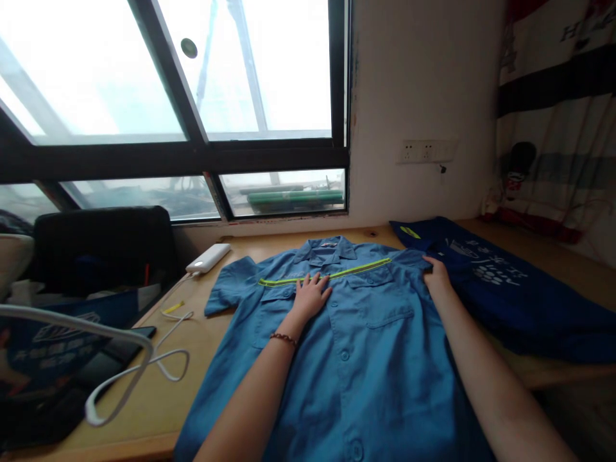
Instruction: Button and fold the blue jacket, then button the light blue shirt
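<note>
A blue short-sleeved button-up work shirt (385, 359) lies front side up on the wooden table, its collar toward the window. A yellow-green reflective strip crosses its chest above two flapped pockets. My left hand (312, 296) rests flat on the chest, just below the strip, fingers spread; a beaded bracelet circles that wrist. At the shirt's right sleeve edge, my right hand (436, 274) pinches the fabric between thumb and fingers. The shirt's lower end runs out of view beneath my arms.
A dark blue printed garment (524, 289) lies on the table's right side. On the left are a white power bank (208, 258), a looping white cable (166, 372) and a dark bag (62, 346). A window (269, 154) and a wall socket (427, 151) are behind.
</note>
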The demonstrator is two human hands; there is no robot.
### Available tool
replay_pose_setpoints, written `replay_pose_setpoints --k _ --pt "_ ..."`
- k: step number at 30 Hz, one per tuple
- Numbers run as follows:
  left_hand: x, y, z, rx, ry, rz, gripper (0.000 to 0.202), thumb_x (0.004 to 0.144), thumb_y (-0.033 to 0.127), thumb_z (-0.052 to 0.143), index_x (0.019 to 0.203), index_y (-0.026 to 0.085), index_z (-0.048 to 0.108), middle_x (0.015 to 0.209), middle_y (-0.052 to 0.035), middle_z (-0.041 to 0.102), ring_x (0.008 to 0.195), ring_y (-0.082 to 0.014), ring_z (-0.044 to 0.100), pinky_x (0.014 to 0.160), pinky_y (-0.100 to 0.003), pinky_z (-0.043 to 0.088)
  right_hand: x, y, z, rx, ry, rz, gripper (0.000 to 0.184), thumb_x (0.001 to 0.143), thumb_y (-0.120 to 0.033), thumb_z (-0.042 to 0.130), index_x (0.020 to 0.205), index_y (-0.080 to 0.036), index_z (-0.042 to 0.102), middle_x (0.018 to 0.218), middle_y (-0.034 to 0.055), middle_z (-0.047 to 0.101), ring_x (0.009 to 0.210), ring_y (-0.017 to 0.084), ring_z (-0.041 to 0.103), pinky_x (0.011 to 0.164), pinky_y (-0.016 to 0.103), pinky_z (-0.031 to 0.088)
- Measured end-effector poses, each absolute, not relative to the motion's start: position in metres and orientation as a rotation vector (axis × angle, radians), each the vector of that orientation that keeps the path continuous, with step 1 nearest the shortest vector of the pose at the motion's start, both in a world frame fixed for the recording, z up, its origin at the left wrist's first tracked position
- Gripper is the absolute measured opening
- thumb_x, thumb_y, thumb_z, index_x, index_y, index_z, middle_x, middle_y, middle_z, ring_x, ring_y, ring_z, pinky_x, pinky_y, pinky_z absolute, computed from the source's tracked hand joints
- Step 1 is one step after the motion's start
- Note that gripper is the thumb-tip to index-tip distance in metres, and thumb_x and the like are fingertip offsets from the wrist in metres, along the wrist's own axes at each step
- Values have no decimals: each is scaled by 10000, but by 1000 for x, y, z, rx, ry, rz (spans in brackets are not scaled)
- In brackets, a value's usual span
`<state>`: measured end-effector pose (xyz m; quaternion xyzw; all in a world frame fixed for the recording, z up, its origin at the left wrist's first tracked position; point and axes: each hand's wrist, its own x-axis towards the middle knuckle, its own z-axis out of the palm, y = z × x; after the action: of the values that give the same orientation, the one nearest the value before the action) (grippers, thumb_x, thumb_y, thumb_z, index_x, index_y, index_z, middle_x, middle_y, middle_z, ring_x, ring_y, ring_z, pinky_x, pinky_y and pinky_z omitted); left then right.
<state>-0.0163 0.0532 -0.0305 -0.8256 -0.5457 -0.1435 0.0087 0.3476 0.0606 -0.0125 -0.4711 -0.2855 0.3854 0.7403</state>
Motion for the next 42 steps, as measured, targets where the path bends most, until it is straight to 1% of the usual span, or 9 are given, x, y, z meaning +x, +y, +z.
replay_pose_setpoints --k 6,9,14,21,26,29,33,36,42 --pt "-16 51 -30 -2568 -1708 -463 456 839 486 285 1246 313 394 1325 -42 374 1220 -297 268 982 -530 144 336 59 -1 -994 -651 695 223 556 -91 465 749 -189 521 682 -42 595 674 110 582 665 240 485" --pt "-16 52 -31 -2567 -1694 -468 462 838 497 275 1245 313 393 1323 -42 376 1220 -294 271 982 -525 147 318 57 8 -1010 -1016 720 141 629 -183 504 746 -155 578 725 13 625 706 148 595 691 263 474" --pt "-17 54 -33 -2568 -1675 -471 468 838 504 267 1249 313 384 1331 -44 366 1226 -295 263 981 -521 155 291 50 7 -1186 -1185 376 332 789 -358 399 986 -145 561 839 76 646 756 178 608 747 324 459" --pt "-18 54 -35 -2561 -1662 -476 476 839 513 248 1250 315 383 1325 -43 374 1220 -291 272 978 -520 162 251 48 -19 -1443 -2191 204 409 790 -451 441 1109 -221 554 1150 60 556 1068 207 485 932 327 334" --pt "-18 54 -36 -2552 -1673 -459 474 836 518 251 1253 329 375 1327 -32 373 1222 -290 272 976 -517 172 285 64 -38 -2211 -1803 -56 529 835 -511 286 1167 -159 501 1230 128 476 1153 293 375 935 484 259" --pt "-17 55 -36 -2554 -1681 -448 475 835 517 257 1256 330 373 1330 -31 369 1223 -292 268 976 -517 171 301 68 -39 -2293 -1602 -195 552 861 -467 220 1161 -98 501 1217 163 475 1166 298 352 939 460 258" --pt "-18 55 -35 -2558 -1685 -452 472 836 512 260 1257 331 373 1332 -34 366 1225 -293 265 979 -518 164 282 64 -36 -1969 -1981 -197 524 865 -455 220 1269 -172 395 1324 71 382 1221 215 293 991 347 226" --pt "-19 55 -36 -2571 -1675 -481 470 836 509 267 1255 327 378 1329 -37 371 1225 -295 268 977 -521 166 267 63 -38 -2032 -2101 -76 558 824 -574 211 1285 -295 357 1364 -4 323 1240 242 257 991 409 211" --pt "-17 57 -39 -2626 -1661 -658 455 804 492 382 1212 299 441 1293 -51 420 1208 -295 306 977 -514 187 279 65 -42 -2253 -1927 -13 670 773 -668 141 1302 -301 326 1379 22 293 1237 305 249 976 508 188"
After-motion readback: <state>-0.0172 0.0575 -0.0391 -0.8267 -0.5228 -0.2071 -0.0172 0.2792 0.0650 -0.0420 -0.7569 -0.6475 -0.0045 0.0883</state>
